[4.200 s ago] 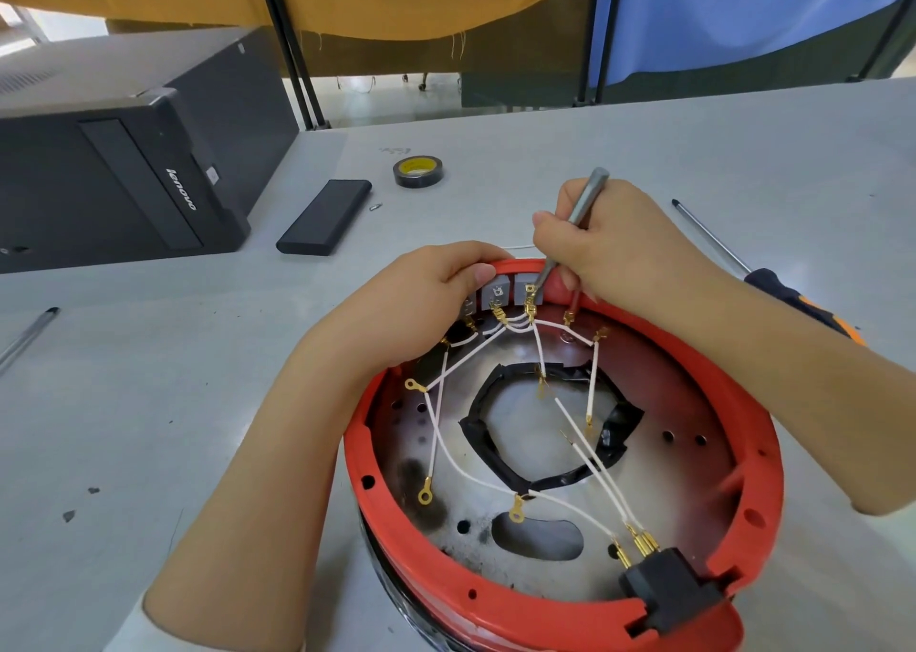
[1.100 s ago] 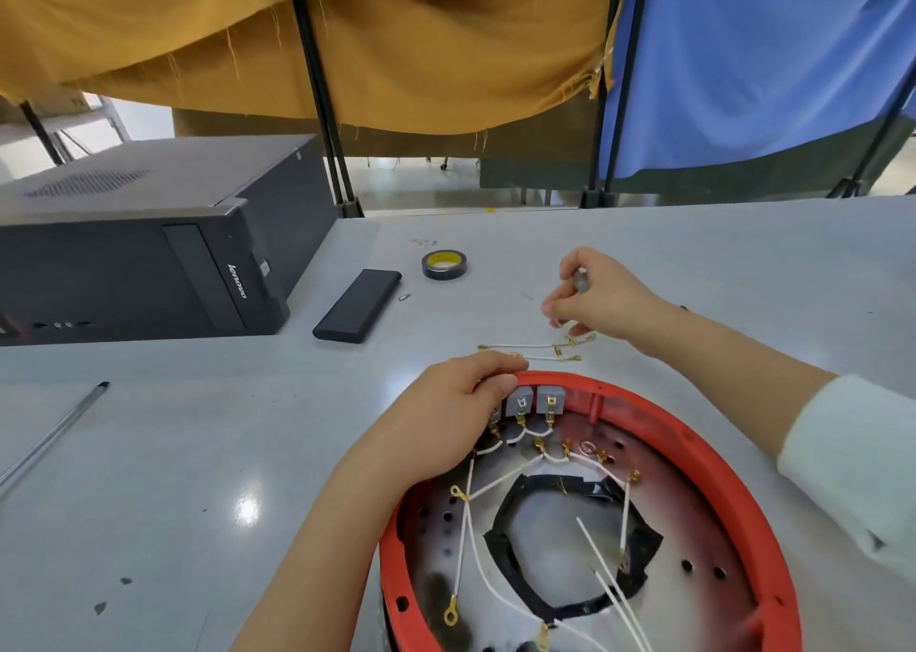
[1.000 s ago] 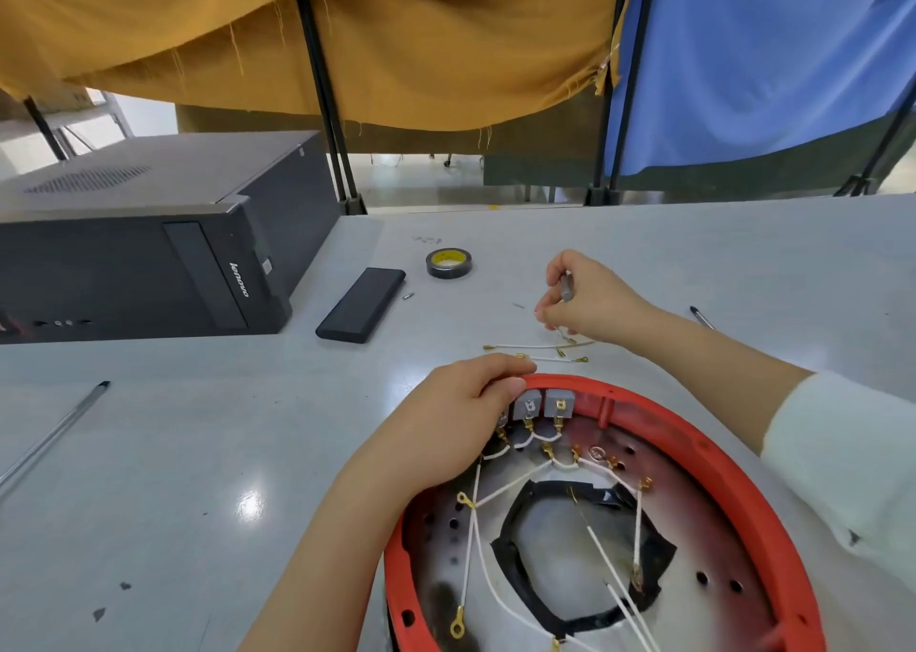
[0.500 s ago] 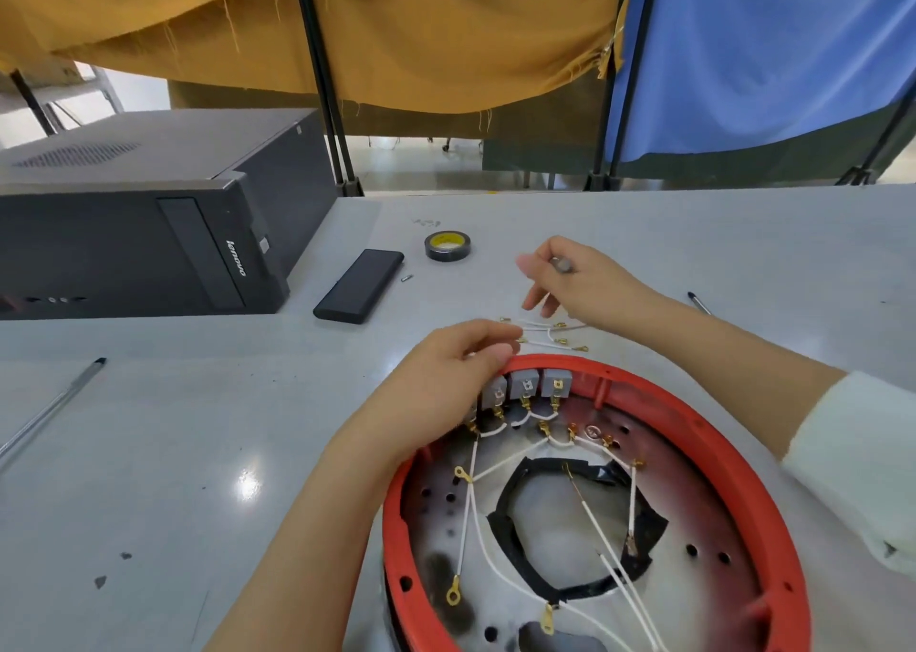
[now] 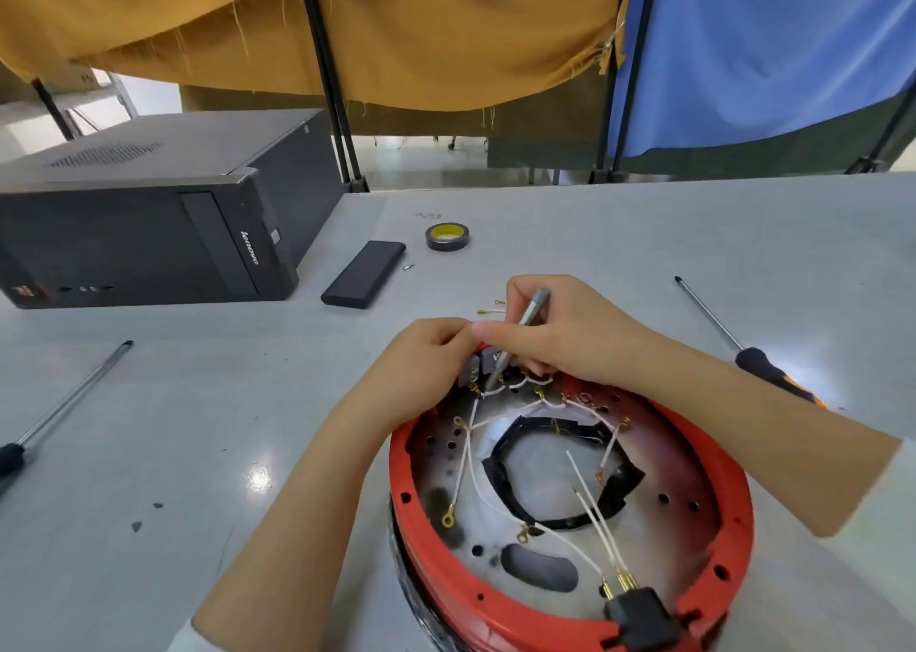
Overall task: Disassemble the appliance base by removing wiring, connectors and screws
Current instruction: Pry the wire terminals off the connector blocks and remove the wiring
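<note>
Right hand (image 5: 560, 339) grips a slim grey tool (image 5: 520, 336), tip down among the grey connectors (image 5: 483, 361) at the far rim of the red appliance base (image 5: 426, 517). Left hand (image 5: 426, 359) clasps that rim beside them. Base sits on the worktop (image 5: 198, 453).

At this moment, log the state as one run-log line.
stage: loosening terminals | right hand: grips small screwdriver, tip at grey connectors | left hand: steadies red base rim | white wires: attached
</note>
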Demonstrator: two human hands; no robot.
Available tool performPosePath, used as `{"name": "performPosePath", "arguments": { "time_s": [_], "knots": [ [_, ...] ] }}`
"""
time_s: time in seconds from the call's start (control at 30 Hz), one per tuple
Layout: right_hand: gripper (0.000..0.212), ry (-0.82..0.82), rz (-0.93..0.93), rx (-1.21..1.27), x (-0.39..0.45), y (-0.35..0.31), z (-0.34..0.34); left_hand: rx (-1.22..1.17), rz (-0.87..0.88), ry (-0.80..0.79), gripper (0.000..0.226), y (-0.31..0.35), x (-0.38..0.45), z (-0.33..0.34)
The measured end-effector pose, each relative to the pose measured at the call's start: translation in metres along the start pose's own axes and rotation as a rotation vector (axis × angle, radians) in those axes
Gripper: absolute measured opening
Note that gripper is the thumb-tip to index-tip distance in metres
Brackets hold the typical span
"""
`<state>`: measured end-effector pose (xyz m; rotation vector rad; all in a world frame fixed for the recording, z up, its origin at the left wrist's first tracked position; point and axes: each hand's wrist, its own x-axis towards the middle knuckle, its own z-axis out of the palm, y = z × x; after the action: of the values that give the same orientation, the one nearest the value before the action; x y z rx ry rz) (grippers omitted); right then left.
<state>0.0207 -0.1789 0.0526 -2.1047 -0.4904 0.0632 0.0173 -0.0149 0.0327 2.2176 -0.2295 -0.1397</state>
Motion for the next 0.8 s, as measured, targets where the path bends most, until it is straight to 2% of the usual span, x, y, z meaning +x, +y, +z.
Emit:
{"name": "performPosePath", "arguments": {
  "time_s": [0.23,0.37,0.43,0.57,0.8],
  "knots": [
    [0.028,0.158,0.028,-0.045,0.008,0.016,-0.006,-0.024,0.041,-0.073,0.030,0.002,0.016,0.005],
    [0.029,0.251,-0.027,-0.059,0.006,0.023,-0.003,-0.041,0.054,-0.084,0.032,-0.003,0.022,0.006],
    [0.031,0.261,-0.049,-0.043,0.006,0.024,-0.003,-0.047,0.047,-0.102,0.041,-0.004,0.023,0.006],
    [0.033,0.239,-0.066,-0.076,0.005,0.026,0.000,-0.028,0.052,-0.081,0.033,-0.003,0.024,0.007],
    [0.034,0.231,-0.039,-0.041,0.007,0.019,0.003,-0.009,0.086,-0.090,0.040,-0.008,0.027,0.008]
  ]
}}
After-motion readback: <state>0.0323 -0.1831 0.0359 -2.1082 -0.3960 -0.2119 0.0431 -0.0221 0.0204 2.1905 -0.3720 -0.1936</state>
